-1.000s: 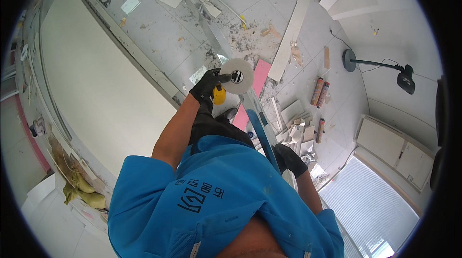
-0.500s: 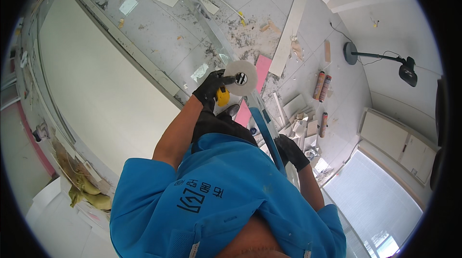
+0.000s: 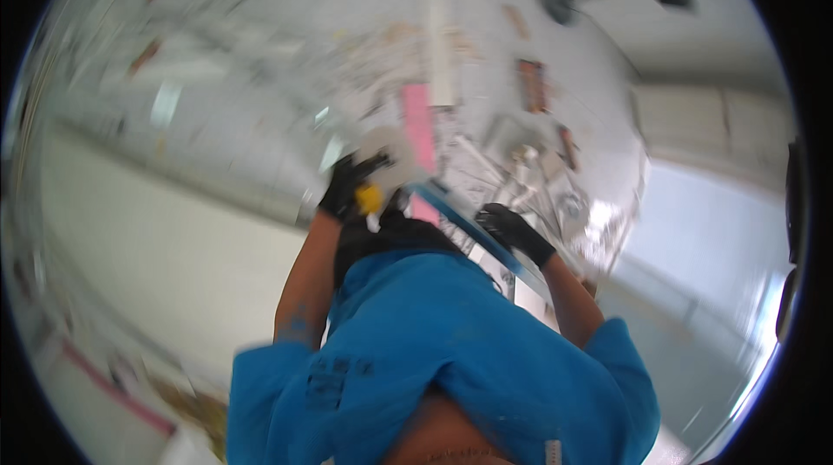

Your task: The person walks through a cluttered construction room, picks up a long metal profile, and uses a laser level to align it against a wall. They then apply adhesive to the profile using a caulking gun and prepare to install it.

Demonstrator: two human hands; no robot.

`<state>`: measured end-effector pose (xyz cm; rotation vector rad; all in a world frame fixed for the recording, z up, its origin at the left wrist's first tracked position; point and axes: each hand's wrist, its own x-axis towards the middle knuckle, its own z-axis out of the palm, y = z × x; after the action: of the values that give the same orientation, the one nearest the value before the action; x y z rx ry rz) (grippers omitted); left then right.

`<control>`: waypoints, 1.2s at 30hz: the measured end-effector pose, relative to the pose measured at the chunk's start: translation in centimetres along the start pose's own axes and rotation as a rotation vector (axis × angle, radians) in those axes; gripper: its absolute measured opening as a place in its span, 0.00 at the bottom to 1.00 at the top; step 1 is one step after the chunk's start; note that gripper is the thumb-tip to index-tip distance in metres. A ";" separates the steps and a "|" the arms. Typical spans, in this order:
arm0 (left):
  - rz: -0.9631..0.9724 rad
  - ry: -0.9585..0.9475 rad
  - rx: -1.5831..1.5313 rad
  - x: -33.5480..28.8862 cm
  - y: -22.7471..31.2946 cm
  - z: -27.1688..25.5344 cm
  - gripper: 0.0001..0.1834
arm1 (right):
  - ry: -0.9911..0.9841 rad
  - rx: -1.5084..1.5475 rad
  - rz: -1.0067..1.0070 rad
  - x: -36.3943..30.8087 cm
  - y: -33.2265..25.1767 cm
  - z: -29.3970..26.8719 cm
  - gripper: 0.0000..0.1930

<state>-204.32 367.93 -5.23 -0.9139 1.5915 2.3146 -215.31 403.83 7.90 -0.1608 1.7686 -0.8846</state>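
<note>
The picture is smeared by motion. My left hand [image 3: 344, 187], black-gloved, is closed on a wide pale tape roll [image 3: 395, 160], its fingers at the roll's core. A small rounded yellow thing [image 3: 369, 199] is at the same hand's palm; its kind is too blurred to tell. My right hand [image 3: 512, 231], also in a black glove, has its fingers curled at the edge of a long shiny strip [image 3: 468, 222] with a blue face. That strip slants across in front of my waist, its far end close to the roll.
A pink strip [image 3: 418, 122] and a long white board [image 3: 439, 49] lie on the floor ahead. Offcuts [image 3: 521, 161] are heaped at the right, near orange cans [image 3: 532, 86]. A large cream panel [image 3: 165, 222] is at left. A black lamp [image 3: 560, 7] stands far right.
My view has swung, so the floor things appear turned and shifted left. Both hands remain at the roll and the strip, the right one appearing slightly farther forward.
</note>
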 end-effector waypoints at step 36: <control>-0.457 -0.557 0.441 16.0 1.1 13.8 0.21 | 1.068 -0.958 -0.046 2.9 10.8 3.8 0.05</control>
<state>-222.75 376.89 -10.37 -0.4137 1.3787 1.6161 -209.80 408.24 -1.60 -0.3887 3.0984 0.0056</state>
